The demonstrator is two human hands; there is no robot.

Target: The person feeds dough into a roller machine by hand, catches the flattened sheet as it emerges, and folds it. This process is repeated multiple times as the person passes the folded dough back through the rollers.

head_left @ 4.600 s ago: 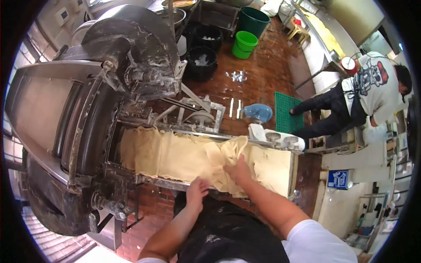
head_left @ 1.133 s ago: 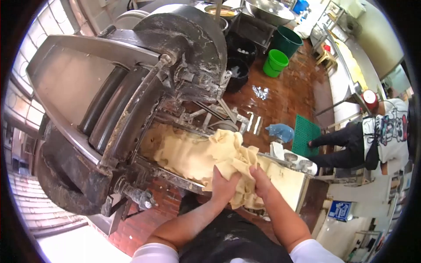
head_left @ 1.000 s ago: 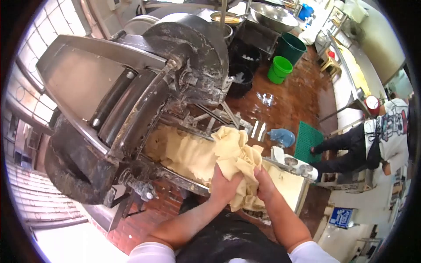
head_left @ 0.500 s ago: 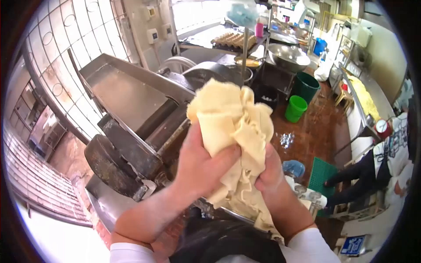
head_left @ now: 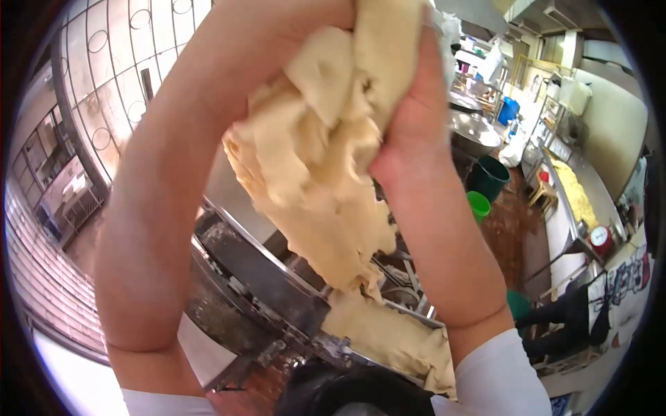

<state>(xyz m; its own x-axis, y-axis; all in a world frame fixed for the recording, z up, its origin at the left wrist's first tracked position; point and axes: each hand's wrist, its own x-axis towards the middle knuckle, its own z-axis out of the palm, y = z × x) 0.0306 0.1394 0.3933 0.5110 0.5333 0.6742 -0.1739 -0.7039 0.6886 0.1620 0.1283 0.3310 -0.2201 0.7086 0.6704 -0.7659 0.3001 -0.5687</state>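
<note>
A large, folded sheet of pale yellow dough (head_left: 312,166) is raised high in front of me, its torn lower end hanging down. My left hand (head_left: 305,24) grips it at the top, partly cut off by the upper edge of the view. On the other side my right hand (head_left: 415,114) is pressed against the dough, its fingers wrapped round behind it. Beneath, more dough (head_left: 381,336) lies in a metal tray at the front of a dark metal machine (head_left: 267,277). The hanging end overlaps this lower dough in the view.
A green bucket (head_left: 479,206) and a dark green bin (head_left: 490,177) stand on the wet brown floor. At right, a table bears yellow dough (head_left: 574,191) and a red scale (head_left: 599,238). Another person's dark-clothed legs (head_left: 565,305) show at lower right.
Both hands have lifted the dough from chest level up toward the top of the view. The bundle has stretched downward, and dough in the tray below has come into sight.
</note>
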